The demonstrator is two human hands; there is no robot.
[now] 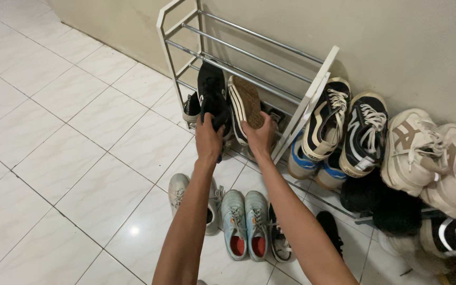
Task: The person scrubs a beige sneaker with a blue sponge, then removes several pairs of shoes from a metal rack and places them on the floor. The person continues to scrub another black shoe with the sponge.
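at the low bars of the white shoe rack (pixel 312 92), the left hand (pixel 208 138) has its grip clamped on a black shoe (pixel 212 95), and the right hand (pixel 259 136) is clamped on a striped shoe (pixel 245 105), sole outward. either could slip between the thin rails, or nudge the leaning sneakers (pixel 344 126) beside it. no labels or signs are legible.

You are in a home entryway or hall: a white metal shoe rack (pixel 249 68) against a plain wall (pixel 397 42), sneakers (pixel 245 224) scattered over a white tiled floor (pixel 54 158).
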